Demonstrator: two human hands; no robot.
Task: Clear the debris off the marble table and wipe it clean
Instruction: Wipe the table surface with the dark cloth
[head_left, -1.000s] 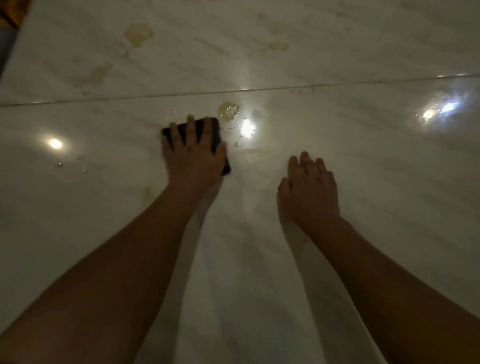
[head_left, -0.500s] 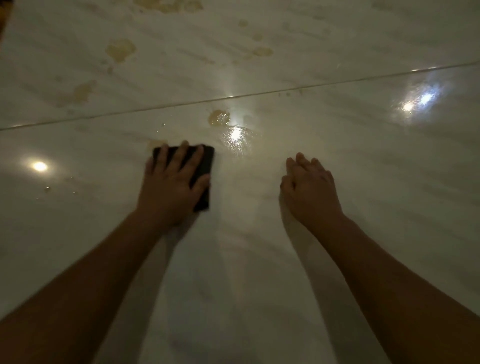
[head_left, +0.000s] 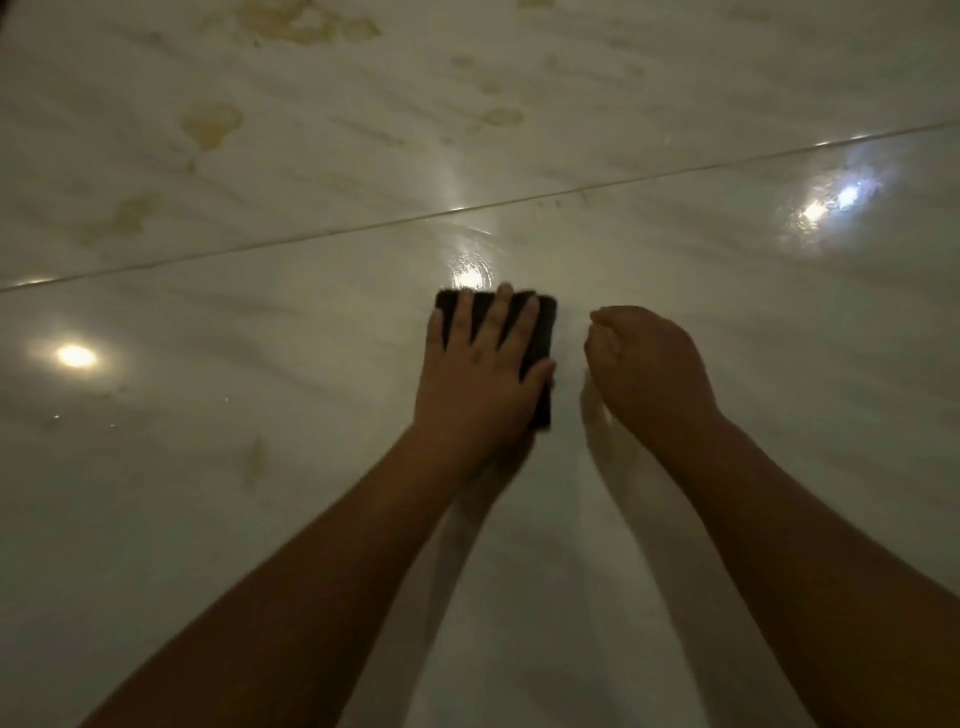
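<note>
A dark folded cloth (head_left: 544, 327) lies flat on the glossy marble table (head_left: 260, 519), just below a bright glare spot. My left hand (head_left: 478, 374) presses on it with straight, spread fingers, and the thumb lies along its right edge. My right hand (head_left: 644, 364) rests on the marble just right of the cloth, its fingers curled under into a loose fist with nothing in it. Yellow-brown stains mark the far slab: one stain (head_left: 210, 122) at upper left, a larger patch (head_left: 306, 23) at the top edge, and smaller spots (head_left: 501, 117) toward the middle.
A thin seam (head_left: 363, 226) crosses the marble from lower left to upper right beyond my hands. A faint brown mark (head_left: 254, 452) and tiny droplets (head_left: 111, 423) sit left of my left forearm. Lamp reflections (head_left: 75, 356) glare on the wet surface.
My left hand slid the cloth back toward me, then right and forward, ending beside my right hand. The brown spot near the glare is gone from sight. My right hand's fingers curled tighter.
</note>
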